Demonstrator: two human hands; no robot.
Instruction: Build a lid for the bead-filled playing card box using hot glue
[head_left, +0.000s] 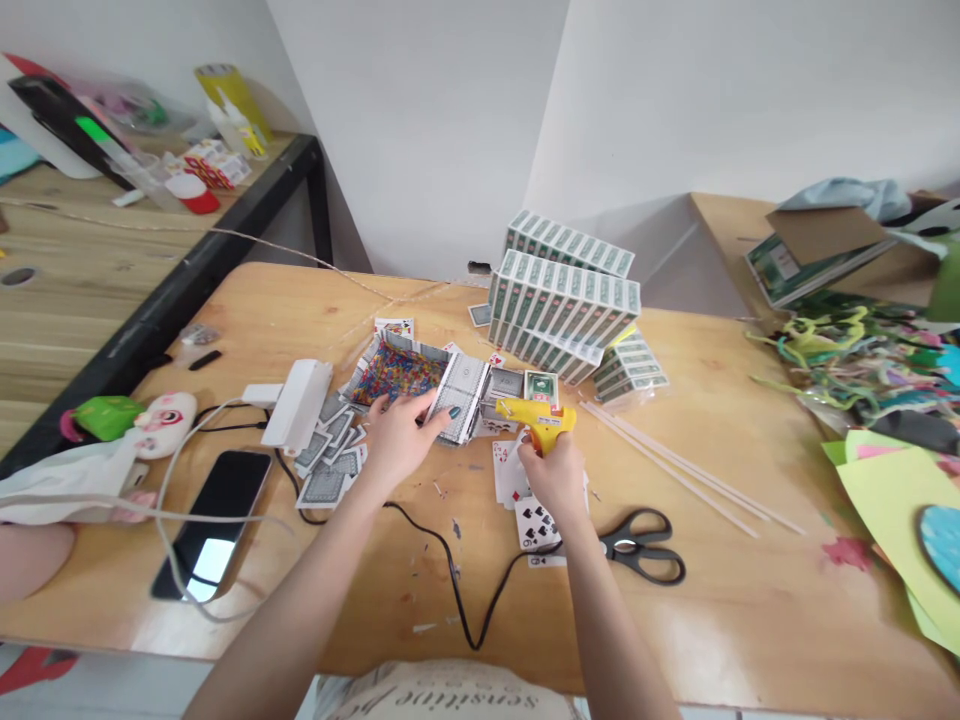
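Left hand (401, 437) grips a card panel (460, 388) at the right end of the card-walled tray (417, 346). Nearside of the tray, shirt (465, 690) print reads "sensitive". Right of the tray, right hand (553, 470) grips the yellow glue gun (538, 414).

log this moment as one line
left hand: touches card block | right hand: holds glue gun | nozzle: toward card block | nearby: scissors, glue sticks, phone
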